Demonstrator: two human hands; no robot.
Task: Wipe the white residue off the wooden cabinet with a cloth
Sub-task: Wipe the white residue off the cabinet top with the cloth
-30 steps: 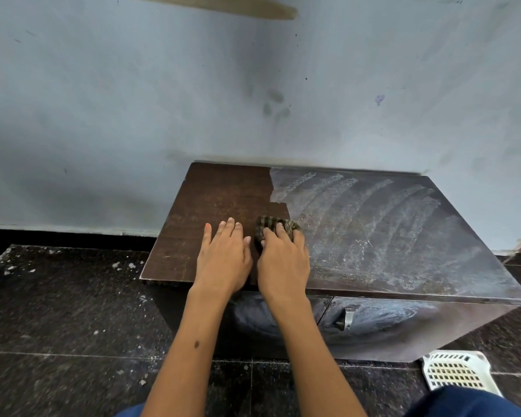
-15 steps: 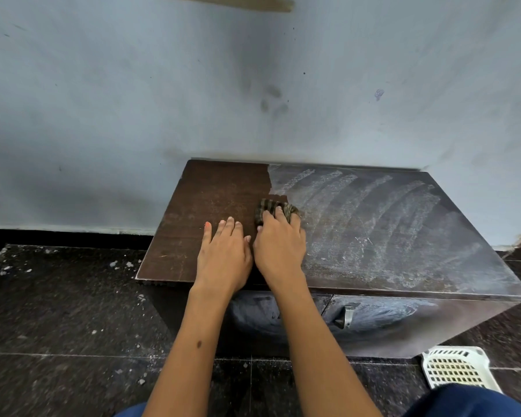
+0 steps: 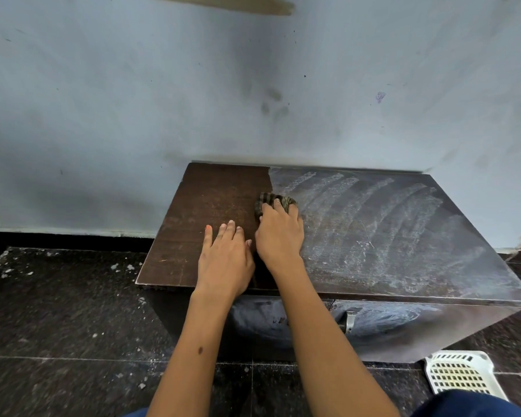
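Under right hand, half-hidden cloth

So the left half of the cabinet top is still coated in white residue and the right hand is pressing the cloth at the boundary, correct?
Not quite. In the head view the left part of the cabinet top is already clean dark wood; the white residue covers the right part. The right hand does press the cloth at the boundary, with the left hand flat beside it.

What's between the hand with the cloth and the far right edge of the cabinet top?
In the head view, only streaky white residue on the cabinet top; nothing else lies there.
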